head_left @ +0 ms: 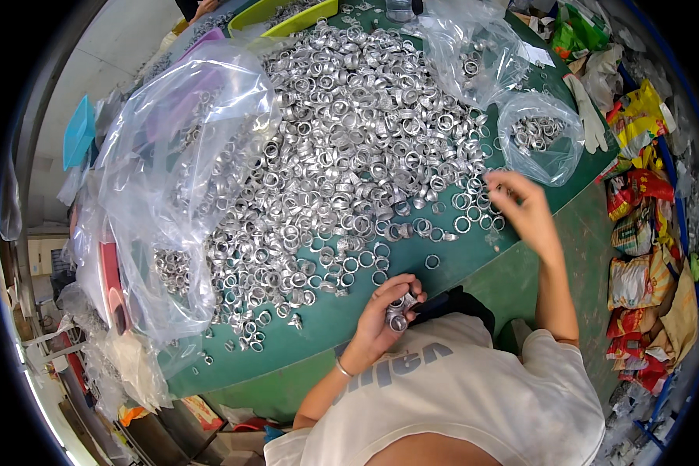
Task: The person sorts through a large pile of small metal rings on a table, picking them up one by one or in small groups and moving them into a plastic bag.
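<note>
Silvery metal rings (357, 116), round, open-centred, shiny, densely heaped

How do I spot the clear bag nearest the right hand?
On the green table, find the big heap of metal rings, then its right side. Just beyond the right hand, beside the white glove, lies a clear plastic bag with rings inside. It is smaller and rounder than the crumpled clear bag behind it.
</note>
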A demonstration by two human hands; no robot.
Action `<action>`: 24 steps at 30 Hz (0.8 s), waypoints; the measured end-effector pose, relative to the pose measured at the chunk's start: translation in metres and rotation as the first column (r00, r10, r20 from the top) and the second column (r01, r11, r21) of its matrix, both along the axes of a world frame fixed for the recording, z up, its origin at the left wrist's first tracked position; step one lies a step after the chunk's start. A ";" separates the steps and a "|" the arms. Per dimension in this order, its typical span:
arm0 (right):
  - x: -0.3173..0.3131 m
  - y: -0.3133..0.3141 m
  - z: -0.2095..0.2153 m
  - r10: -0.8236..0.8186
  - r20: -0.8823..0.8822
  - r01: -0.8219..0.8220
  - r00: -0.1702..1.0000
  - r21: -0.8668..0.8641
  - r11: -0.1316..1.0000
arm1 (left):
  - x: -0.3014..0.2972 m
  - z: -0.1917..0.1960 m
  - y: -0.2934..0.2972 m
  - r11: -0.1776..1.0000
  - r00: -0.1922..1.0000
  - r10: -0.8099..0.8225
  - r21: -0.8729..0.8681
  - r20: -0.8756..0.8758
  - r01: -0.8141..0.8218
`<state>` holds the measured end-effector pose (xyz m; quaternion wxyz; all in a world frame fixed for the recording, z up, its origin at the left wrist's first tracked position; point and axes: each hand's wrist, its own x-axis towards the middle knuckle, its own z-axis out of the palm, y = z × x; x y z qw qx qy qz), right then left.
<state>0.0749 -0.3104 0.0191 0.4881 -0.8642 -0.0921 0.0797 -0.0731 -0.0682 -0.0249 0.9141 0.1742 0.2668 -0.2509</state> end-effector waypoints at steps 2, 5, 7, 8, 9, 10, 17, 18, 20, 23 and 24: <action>-0.006 0.012 -0.027 0.083 0.385 0.015 0.919 -0.245 0.969 | 0.000 -0.001 -0.002 1.000 1.000 -0.022 0.001 0.010 0.022; -0.005 0.024 -0.035 0.108 0.471 0.108 0.876 -0.410 0.906 | 0.001 -0.001 -0.003 0.999 0.998 -0.044 0.014 0.036 0.043; -0.003 0.025 -0.025 0.148 0.461 0.092 0.875 -0.459 0.884 | 0.002 0.001 -0.003 0.997 0.996 -0.065 0.039 0.058 0.063; -0.004 0.025 -0.026 0.094 0.458 0.089 0.884 -0.362 0.928 | 0.003 0.004 -0.004 0.995 0.996 -0.074 0.066 0.050 0.071; -0.006 0.024 -0.027 0.042 0.450 0.088 0.892 -0.263 0.961 | 0.004 0.008 -0.006 0.993 0.996 -0.083 0.092 0.045 0.079; -0.008 0.024 -0.026 -0.011 0.437 0.090 0.900 -0.161 0.983 | 0.006 0.011 -0.007 0.989 0.995 -0.093 0.118 0.038 0.088; -0.054 0.052 -0.004 0.252 0.281 -0.277 0.926 0.053 0.960 | 0.034 0.004 -0.021 0.995 0.998 -0.021 -0.097 -0.067 0.014; -0.056 0.054 0.000 0.369 0.319 -0.366 0.873 -0.071 0.928 | 0.035 0.001 -0.022 0.993 0.998 -0.015 -0.119 -0.059 0.008; -0.049 0.047 -0.006 0.265 0.343 -0.277 0.901 -0.015 0.961 | 0.039 -0.004 -0.024 0.986 0.999 0.001 -0.164 -0.045 -0.008; -0.028 0.026 -0.014 -0.049 0.399 0.067 0.916 -0.031 0.997 | 0.039 -0.010 -0.022 0.988 0.998 -0.025 -0.154 0.059 0.033; -0.020 0.023 -0.013 -0.083 0.483 0.186 0.871 -0.169 0.968 | 0.042 -0.009 -0.022 0.989 0.997 -0.025 -0.147 0.080 0.036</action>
